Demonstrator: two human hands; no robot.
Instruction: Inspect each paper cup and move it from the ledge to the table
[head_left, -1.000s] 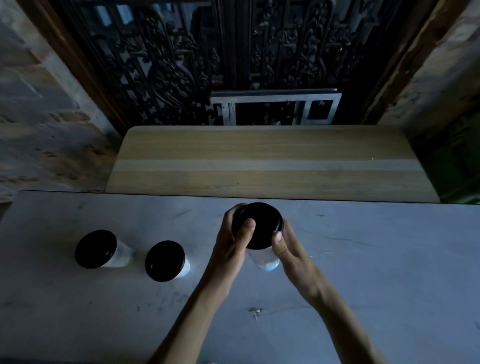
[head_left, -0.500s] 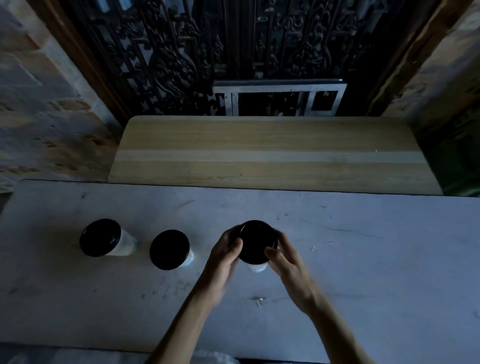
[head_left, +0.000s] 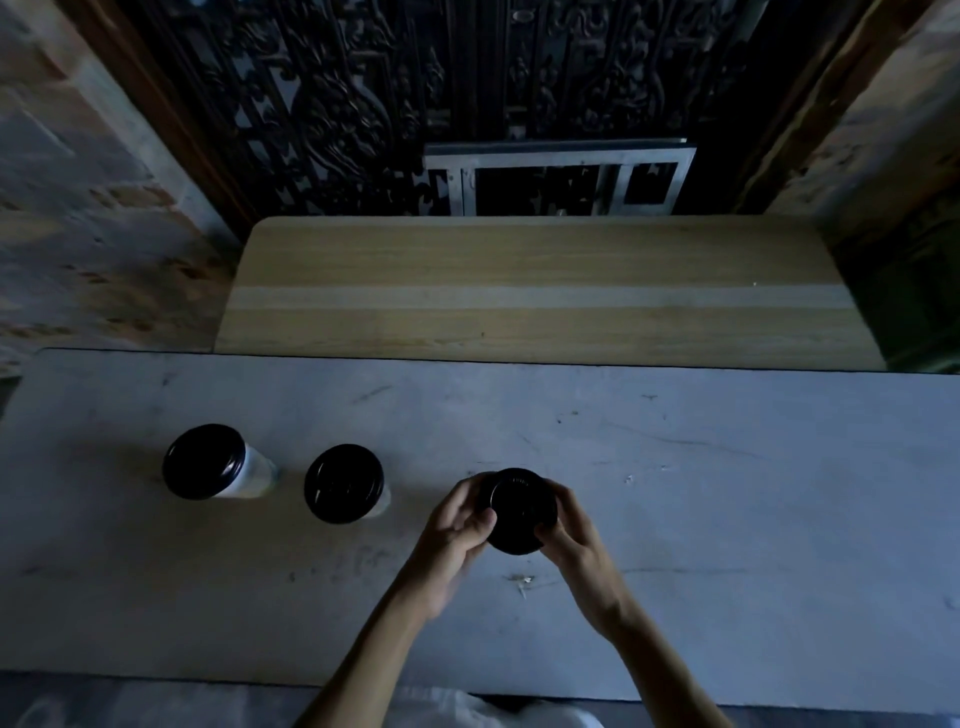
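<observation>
Third cup (head_left: 521, 512): standing on the grey table (head_left: 727, 493), near-centre, black lid facing up; its paper body is hidden under the lid and the hands. Both hands are cupping it. Left hand (head_left: 457, 530) is wrapping the left side, thumb lying on the lid edge, fingers curled round the far rim. Right hand (head_left: 571, 535) is holding the right side, fingers clamped along the lid's rim. Whether the base is fully down on the table cannot be told from this angle, though it looks seated.

Left of it, two more cups are standing in a row on the table: the middle cup (head_left: 344, 483) near, the left cup (head_left: 205, 462) further out, a strip of its white wall showing below the lid. All three lids are on.

Beyond the table's far edge the wooden ledge (head_left: 545, 291) is lying bare; no cup is showing on it. Dark ornate grille (head_left: 363, 104) behind.

Step in hand, as judged: setting down the third cup at the right end of the row. The task looks close to done if these were all the cups.

Next move calls for: both hands opening evenly and lifting off sideways, so the light cup is not tipped or dragged, then a look at the ledge for any cup left out of view.
</observation>
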